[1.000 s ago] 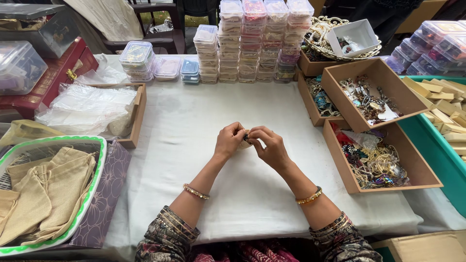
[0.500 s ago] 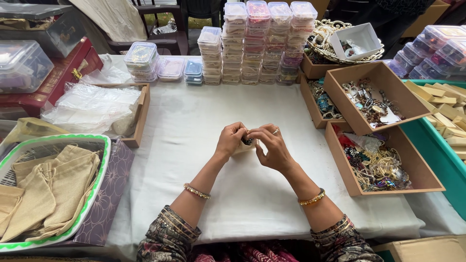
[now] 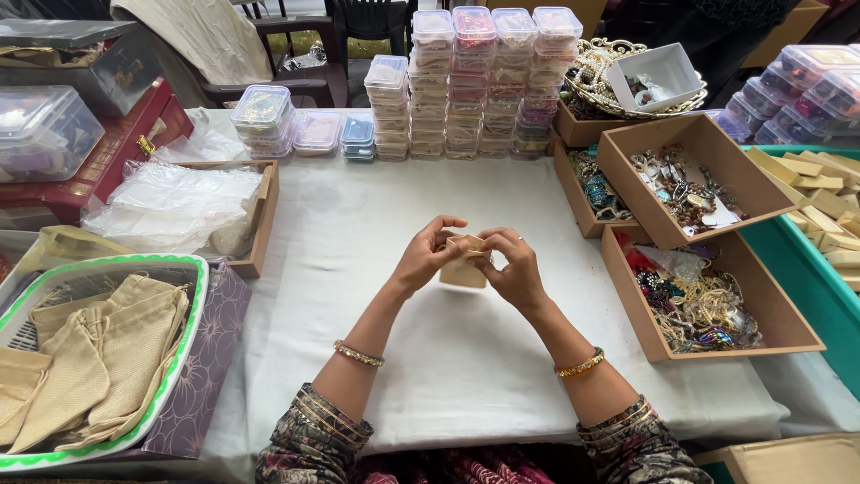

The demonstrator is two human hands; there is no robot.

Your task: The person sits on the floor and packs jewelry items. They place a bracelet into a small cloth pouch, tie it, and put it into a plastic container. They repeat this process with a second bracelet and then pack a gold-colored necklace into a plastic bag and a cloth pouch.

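Small beige pouch (image 3: 464,267), held up over the middle of the white table (image 3: 296,269), pinched at its top between left hand (image 3: 428,255) and right hand (image 3: 512,266) (both closed on it, fingers curled). Toward the far edge: stacks of clear plastic boxes (image 3: 488,81). Along the right edge: cardboard trays of jewellery (image 3: 708,296). At the near left corner: green-rimmed basket (image 3: 193,341) of larger beige bags (image 3: 107,358).

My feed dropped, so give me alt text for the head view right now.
Both hands, left and right, hold a small beige pouch above a white tablecloth. A basket of beige pouches sits at the left, stacked clear boxes at the back, and brown trays of jewellery at the right.
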